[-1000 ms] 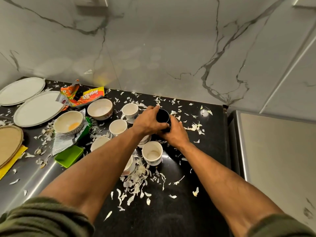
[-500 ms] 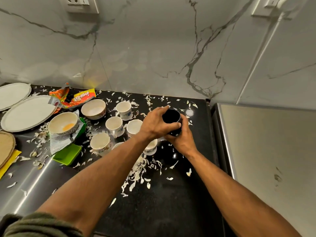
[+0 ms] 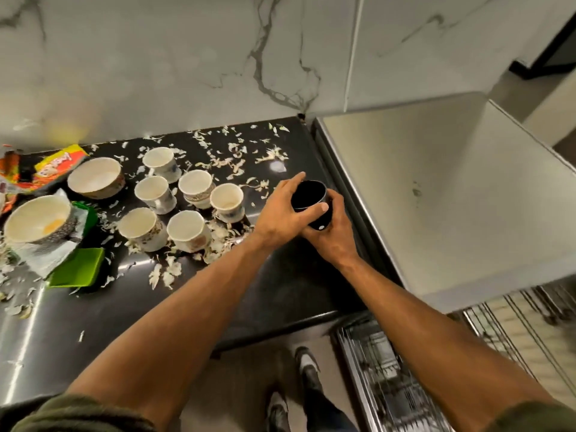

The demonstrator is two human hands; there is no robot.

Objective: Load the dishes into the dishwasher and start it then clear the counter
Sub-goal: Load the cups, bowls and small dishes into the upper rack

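While six white cups (image 3: 190, 213) stand, both hands grip one black cup (image 3: 308, 196).

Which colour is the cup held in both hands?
Black cup, seen best in the head view.

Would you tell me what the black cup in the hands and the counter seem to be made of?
Black cup: looks like glazed ceramic, going by its glossy dark wall and thick rim, though glass or plastic is possible. Counter: apparently polished dark stone, since it mirrors the light; its left part looks like brushed metal.
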